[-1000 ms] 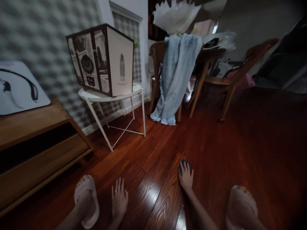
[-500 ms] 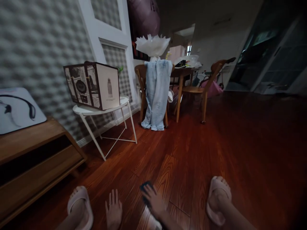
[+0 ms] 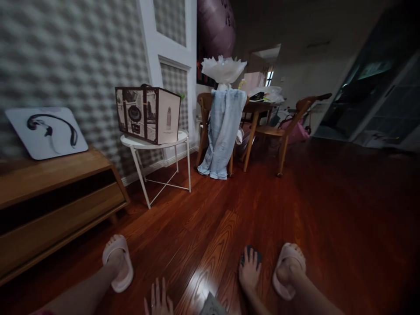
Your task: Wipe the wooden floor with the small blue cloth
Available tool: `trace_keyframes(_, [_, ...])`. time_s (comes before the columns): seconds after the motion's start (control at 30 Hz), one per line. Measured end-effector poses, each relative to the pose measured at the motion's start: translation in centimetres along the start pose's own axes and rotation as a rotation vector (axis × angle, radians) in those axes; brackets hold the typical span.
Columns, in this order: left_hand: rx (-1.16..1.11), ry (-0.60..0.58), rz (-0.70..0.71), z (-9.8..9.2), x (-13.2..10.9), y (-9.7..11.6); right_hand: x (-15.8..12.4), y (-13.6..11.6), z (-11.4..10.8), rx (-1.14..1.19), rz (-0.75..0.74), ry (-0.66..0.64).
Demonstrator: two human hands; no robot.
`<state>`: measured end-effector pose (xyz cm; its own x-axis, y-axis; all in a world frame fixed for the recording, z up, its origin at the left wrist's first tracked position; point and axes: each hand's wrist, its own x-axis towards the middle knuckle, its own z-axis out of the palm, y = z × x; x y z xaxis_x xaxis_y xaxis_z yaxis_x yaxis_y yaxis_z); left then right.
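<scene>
My right hand (image 3: 250, 269) lies over a small dark pad (image 3: 258, 254) on the wooden floor, near the right foot. Its fingers stretch across the top, and the pad shows past the fingertips and sides; whether it is folded cloth or a sponge I cannot tell. At the bottom edge is my left hand (image 3: 159, 299), fingers spread with nothing in them and a ring on one finger. Between the hands, a grey flat-topped thing with faint markings (image 3: 212, 305) pokes in, mostly cut off by the frame.
Slippered feet (image 3: 118, 264) flank the hands. A wooden cabinet (image 3: 59, 175) stands left, and a white side table (image 3: 154, 144) bears a printed case (image 3: 149, 114). Beyond are chairs (image 3: 274, 130), one draped with jeans (image 3: 223, 131), and a table. Light glares off the floor (image 3: 197, 280).
My right hand has slid right with the dark pad, toward the right foot. My left hand sits lower in view. The grey thing has come into sight and the view has shifted left.
</scene>
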<state>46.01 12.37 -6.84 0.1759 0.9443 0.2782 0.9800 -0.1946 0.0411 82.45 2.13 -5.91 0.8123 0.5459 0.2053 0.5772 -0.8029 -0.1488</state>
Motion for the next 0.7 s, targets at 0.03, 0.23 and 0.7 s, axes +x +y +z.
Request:
trace_keyframes(0.03, [0.000, -0.016, 0.002, -0.6, 0.2, 0.1, -1.3, -2.4, -0.2, 0.027, -0.085, -0.044])
trace_keyframes(0.23, [0.012, -0.043, -0.006, -2.9, 0.6, 0.6, -7.9, -15.0, -1.9, 0.280, -0.683, -0.416])
trace_keyframes(0.7, [-0.159, -0.048, -0.019, -2.7, 0.1, 0.9, 2.8, 3.9, -0.5, -0.030, -0.039, 0.018])
